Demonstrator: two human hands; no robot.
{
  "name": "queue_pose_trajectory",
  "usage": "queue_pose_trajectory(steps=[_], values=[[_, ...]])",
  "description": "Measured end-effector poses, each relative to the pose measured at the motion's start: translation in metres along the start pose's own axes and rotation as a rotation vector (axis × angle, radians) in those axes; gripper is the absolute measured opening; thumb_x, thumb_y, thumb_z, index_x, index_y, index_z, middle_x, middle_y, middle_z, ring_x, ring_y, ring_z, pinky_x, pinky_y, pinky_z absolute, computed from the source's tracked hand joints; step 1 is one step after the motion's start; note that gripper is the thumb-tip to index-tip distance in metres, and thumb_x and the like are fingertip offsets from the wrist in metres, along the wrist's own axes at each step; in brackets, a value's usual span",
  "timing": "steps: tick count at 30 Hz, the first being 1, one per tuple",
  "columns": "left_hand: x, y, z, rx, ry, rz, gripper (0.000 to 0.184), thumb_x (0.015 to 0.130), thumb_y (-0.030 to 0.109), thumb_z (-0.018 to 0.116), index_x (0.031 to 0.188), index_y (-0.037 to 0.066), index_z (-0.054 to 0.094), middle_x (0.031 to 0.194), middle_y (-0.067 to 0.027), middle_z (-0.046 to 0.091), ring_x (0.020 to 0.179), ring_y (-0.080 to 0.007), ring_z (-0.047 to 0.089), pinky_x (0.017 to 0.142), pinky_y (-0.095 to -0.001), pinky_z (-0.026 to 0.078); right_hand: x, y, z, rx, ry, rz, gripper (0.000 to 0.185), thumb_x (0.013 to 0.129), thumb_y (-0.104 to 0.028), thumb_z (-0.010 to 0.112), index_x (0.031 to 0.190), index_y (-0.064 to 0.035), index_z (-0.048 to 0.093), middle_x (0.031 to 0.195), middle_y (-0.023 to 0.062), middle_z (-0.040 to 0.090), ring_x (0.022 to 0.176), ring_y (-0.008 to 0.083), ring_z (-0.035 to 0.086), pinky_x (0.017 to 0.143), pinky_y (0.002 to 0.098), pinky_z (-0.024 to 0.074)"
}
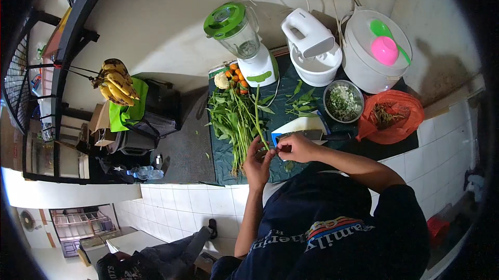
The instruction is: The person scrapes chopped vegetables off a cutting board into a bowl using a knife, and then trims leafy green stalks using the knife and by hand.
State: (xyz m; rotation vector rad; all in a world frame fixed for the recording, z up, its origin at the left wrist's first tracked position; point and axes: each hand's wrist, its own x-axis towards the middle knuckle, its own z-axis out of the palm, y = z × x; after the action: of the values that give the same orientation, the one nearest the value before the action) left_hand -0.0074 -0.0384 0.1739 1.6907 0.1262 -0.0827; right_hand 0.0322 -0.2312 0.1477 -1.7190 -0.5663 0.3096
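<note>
Your left hand grips the near end of one green stalk between the thumb and the fingers. The stalk rises from this hand toward the far side, above the near edge of the work surface. Your right hand is just beside, on the right; its fingers are bent and the tips are brought together near the same end of the stalk. I cannot tell if a small piece is between these tips.

To the left of the stalk lies a pile of leafy stems on the dark green sheet. Beyond your right hand there is a white cutting board, and a knife rests on it with the handle to the right. Some loose leaves lie farther than the board.

A metal bowl with chopped green and white pieces is to the right of these leaves. Next to it, farther right, an orange-red plastic bag stands open, with plant scraps inside. At the far side you have a blender with a green lid, and to the right of it a white mixer over its white bowl.
</note>
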Motion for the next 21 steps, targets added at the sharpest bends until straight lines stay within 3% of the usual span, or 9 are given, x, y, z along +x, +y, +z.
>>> queue_pose_trajectory(steps=[2,9,11,14,15,21], values=[[-0.001,0.001,0.001,0.027,0.002,-0.001,0.063,0.088,-0.002,0.074,0.144,-0.001,0.044,0.118,-0.0128,0.064,0.097,-0.0182,0.068,0.082,-0.0282,0.057,0.000,0.001,0.000,-0.060,-0.007,0.013,0.012,0.082,-0.011,0.072,0.086,-0.0003,0.068,0.076,0.0086,0.066,0.067,0.0169,0.063,0.063,0.0340,0.0500],[0.002,0.001,0.003,0.023,-0.003,0.017,0.060,0.091,0.002,0.072,0.144,-0.001,0.045,0.116,-0.0118,0.066,0.100,-0.0183,0.069,0.080,-0.0283,0.056,0.006,-0.003,-0.004,-0.145,0.001,-0.015,0.014,0.080,-0.012,0.072,0.086,-0.0003,0.067,0.074,0.0091,0.063,0.066,0.0214,0.063,0.062,0.0360,0.0501],[0.002,0.007,0.000,0.094,0.002,0.022,0.061,0.091,0.001,0.072,0.144,-0.002,0.044,0.116,-0.0118,0.066,0.100,-0.0186,0.069,0.081,-0.0287,0.057,0.010,0.001,-0.005,-0.257,-0.001,0.008,0.017,0.080,-0.016,0.070,0.087,-0.0008,0.068,0.081,0.0116,0.065,0.071,0.0302,0.065,0.068,0.0428,0.0513],[0.002,0.008,-0.002,0.130,0.028,0.019,0.060,0.091,0.001,0.072,0.144,-0.003,0.043,0.117,-0.0121,0.065,0.100,-0.0192,0.068,0.083,-0.0296,0.057,0.024,0.009,-0.021,-0.395,0.150,-0.099,0.014,0.082,-0.015,0.069,0.089,-0.0036,0.069,0.083,0.0099,0.065,0.074,0.0310,0.065,0.069,0.0429,0.0519],[0.003,0.008,-0.003,0.096,0.049,0.012,0.060,0.091,0.001,0.071,0.144,-0.003,0.043,0.119,-0.0124,0.065,0.100,-0.0196,0.068,0.085,-0.0300,0.057,0.032,0.019,-0.028,-0.476,0.195,-0.182,0.009,0.083,-0.015,0.070,0.088,-0.0075,0.071,0.084,0.0073,0.065,0.083,0.0287,0.065,0.075,0.0429,0.0512],[0.004,0.004,-0.007,-0.049,0.047,0.008,0.057,0.093,0.001,0.069,0.143,-0.004,0.043,0.122,-0.0128,0.064,0.104,-0.0205,0.067,0.090,-0.0310,0.056,0.064,0.032,-0.073,-0.659,0.208,-0.175,0.013,0.084,-0.017,0.071,0.095,-0.0117,0.074,0.094,0.0024,0.069,0.098,0.0261,0.061,0.087,0.0428,0.0473]])
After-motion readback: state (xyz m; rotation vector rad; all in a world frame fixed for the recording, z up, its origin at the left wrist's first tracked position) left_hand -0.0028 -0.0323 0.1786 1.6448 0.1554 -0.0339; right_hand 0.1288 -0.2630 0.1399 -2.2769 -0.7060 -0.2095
